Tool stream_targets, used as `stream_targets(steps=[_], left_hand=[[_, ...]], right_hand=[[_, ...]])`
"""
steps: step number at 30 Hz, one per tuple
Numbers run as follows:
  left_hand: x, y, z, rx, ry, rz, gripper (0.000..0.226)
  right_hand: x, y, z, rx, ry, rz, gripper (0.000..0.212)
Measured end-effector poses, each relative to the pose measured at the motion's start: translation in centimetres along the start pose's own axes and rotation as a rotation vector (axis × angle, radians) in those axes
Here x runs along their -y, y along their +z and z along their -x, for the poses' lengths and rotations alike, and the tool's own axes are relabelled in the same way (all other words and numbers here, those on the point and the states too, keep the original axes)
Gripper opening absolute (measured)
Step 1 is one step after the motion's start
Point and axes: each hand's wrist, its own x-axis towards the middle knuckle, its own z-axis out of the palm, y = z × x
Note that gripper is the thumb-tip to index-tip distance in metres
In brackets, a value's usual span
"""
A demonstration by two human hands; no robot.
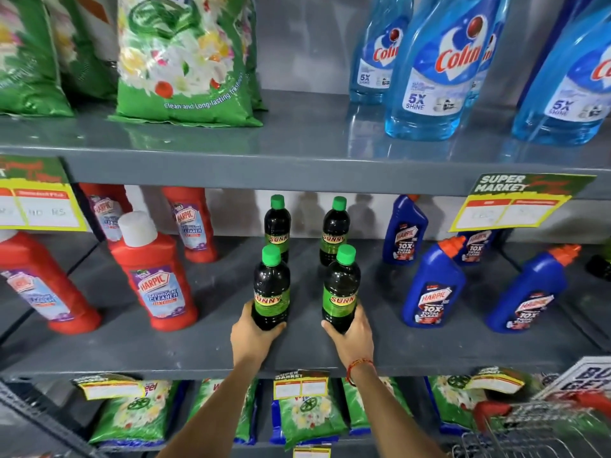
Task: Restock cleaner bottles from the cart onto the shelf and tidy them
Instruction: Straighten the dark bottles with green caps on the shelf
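Four dark Sunny cleaner bottles with green caps stand upright in the middle of the grey middle shelf (205, 345). My left hand (253, 335) grips the base of the front left bottle (271, 285). My right hand (350, 335) grips the base of the front right bottle (341, 287). Behind them stand the back left bottle (277, 223) and the back right bottle (334, 226), untouched. Both held bottles rest on the shelf or just above it; I cannot tell which.
Red Harpic bathroom cleaner bottles (155, 276) stand to the left, blue Harpic bottles (433, 285) to the right. Blue Colin bottles (436, 67) and green detergent bags (185, 57) fill the upper shelf. The wire cart (535, 428) sits at the lower right. Price tags (515, 203) hang from the shelf edges.
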Motion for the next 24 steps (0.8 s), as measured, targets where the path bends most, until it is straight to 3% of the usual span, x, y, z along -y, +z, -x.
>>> stream_targets(steps=[7,10,14,16,21,24], left_hand=[[-0.5,-0.5,0.1,0.059,0.002,0.031,0.076],[-0.4,-1.5,0.5,0.098,0.024,0.093,0.079],[1.9,-5.4,1.6,0.008,0.098,0.183,0.061],[3.7,-8.5,2.0,-0.114,0.119,0.204,0.044],[7.4,-16.7,0.6,-0.437,0.074,0.202,0.028],[9.0,-20.1,-0.8,-0.511,0.039,0.16,0.036]], right_hand=[[-0.2,0.0,-0.2,-0.007,-0.012,0.026,0.081],[0.0,0.1,0.3,-0.102,0.024,-0.016,0.088],[0.8,1.9,3.8,-0.425,0.01,-0.126,0.056],[2.0,3.8,6.0,-0.456,-0.067,-0.14,0.039],[7.8,11.1,8.5,-0.07,-0.359,-0.11,0.041],[11.1,15.5,8.0,0.221,-0.316,-0.165,0.064]])
